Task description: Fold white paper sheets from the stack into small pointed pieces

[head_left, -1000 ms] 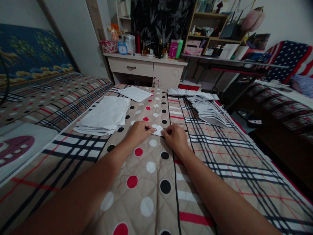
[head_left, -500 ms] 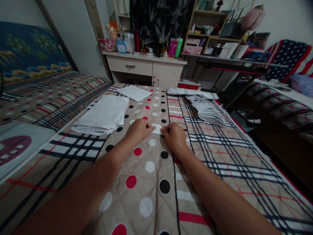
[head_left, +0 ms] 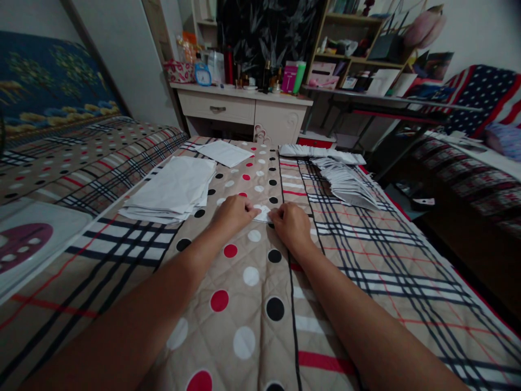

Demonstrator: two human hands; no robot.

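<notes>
In the head view, the left hand (head_left: 234,213) and right hand (head_left: 293,227) pinch opposite ends of a small white paper (head_left: 262,213) on the bed (head_left: 374,250), right of the paper stack (head_left: 175,187). Beyond that stack, a dresser drawer (head_left: 234,112) is shut, its contents hidden.

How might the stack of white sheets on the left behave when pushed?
The stack would probably slide apart, as its edges lie uneven. Its layers look thin and wrinkled, so corners may bend. Lying flat, it likely won't tip.
</notes>
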